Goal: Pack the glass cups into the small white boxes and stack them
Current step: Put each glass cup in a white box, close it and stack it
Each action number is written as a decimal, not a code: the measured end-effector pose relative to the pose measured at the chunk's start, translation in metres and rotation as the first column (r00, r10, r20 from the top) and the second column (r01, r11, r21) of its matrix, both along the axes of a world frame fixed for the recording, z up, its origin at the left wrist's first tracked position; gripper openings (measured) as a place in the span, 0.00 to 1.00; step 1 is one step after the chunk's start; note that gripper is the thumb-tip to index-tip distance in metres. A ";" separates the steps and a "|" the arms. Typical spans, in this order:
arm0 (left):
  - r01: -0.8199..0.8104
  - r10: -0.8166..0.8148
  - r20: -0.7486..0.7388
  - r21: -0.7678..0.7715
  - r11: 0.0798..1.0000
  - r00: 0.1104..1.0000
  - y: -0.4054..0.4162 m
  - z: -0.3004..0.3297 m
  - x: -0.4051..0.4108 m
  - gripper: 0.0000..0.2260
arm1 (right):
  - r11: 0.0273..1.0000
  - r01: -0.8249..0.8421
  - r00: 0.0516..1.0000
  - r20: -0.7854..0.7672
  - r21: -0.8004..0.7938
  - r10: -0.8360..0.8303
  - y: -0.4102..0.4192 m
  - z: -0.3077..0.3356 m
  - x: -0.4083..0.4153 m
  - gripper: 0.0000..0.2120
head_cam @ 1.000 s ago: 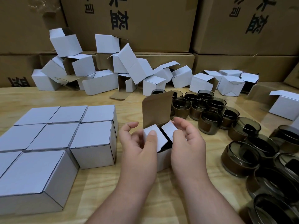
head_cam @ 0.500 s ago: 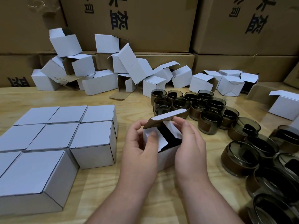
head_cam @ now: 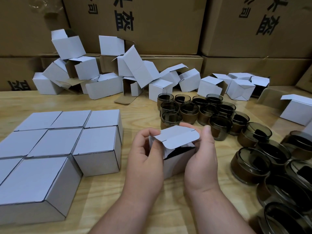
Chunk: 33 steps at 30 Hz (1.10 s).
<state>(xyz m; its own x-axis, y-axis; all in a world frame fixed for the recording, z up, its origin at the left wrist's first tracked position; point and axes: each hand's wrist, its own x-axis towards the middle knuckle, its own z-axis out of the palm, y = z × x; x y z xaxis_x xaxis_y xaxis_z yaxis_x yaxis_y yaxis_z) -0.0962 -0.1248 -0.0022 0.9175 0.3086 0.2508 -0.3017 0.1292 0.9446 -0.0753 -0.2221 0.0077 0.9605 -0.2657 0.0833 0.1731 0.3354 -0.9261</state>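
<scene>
A small white box (head_cam: 175,163) stands on the wooden table between my hands. Its lid flap (head_cam: 179,137) is folded almost flat over the top, with a dark gap still showing below its front edge. My left hand (head_cam: 145,156) grips the box's left side, fingers curled at the flap's left corner. My right hand (head_cam: 200,159) holds the right side, with fingers behind the flap and the thumb up. Whatever is inside is only a dark shape. Several closed white boxes (head_cam: 55,141) sit in a block on the left. Several dark glass cups (head_cam: 219,127) stand to the right.
A heap of empty open white boxes (head_cam: 108,78) lies along the back of the table (head_cam: 135,208). Large brown cartons (head_cam: 160,26) form a wall behind. More glass cups (head_cam: 276,188) crowd the right edge. One open white box (head_cam: 297,108) sits far right.
The box's tall lid flap, upright a second ago, has been folded forward and down over the opening. Both hands stayed on the box and shifted slightly upward.
</scene>
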 end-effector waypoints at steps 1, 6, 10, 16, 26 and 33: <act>-0.001 0.001 -0.004 -0.006 1.000 1.000 0.000 0.000 0.000 0.13 | 1.000 -0.001 1.000 -0.001 0.002 0.001 0.000 0.000 -0.001 0.27; 0.031 -0.033 -0.029 -0.059 0.998 0.999 0.001 0.003 -0.002 0.15 | 0.997 0.006 0.999 0.054 -0.076 -0.002 0.001 0.001 -0.003 0.28; 0.152 -0.158 -0.021 -0.167 0.974 0.987 0.002 0.005 -0.004 0.16 | 0.996 0.012 0.997 0.083 -0.094 -0.004 0.002 0.001 -0.003 0.22; 0.312 -0.300 0.087 -0.303 0.901 0.950 0.003 0.007 -0.005 0.12 | 0.976 0.041 0.992 0.129 -0.213 -0.014 0.005 0.002 -0.004 0.21; 0.074 -0.072 0.142 -0.007 0.997 0.987 0.001 0.003 -0.005 0.13 | 0.958 0.110 0.981 0.185 -0.266 -0.062 0.006 0.003 -0.005 0.20; 0.036 -0.036 0.156 0.005 0.999 0.987 0.001 0.005 -0.006 0.10 | 0.966 0.097 0.984 0.169 -0.239 -0.057 0.004 0.003 -0.006 0.19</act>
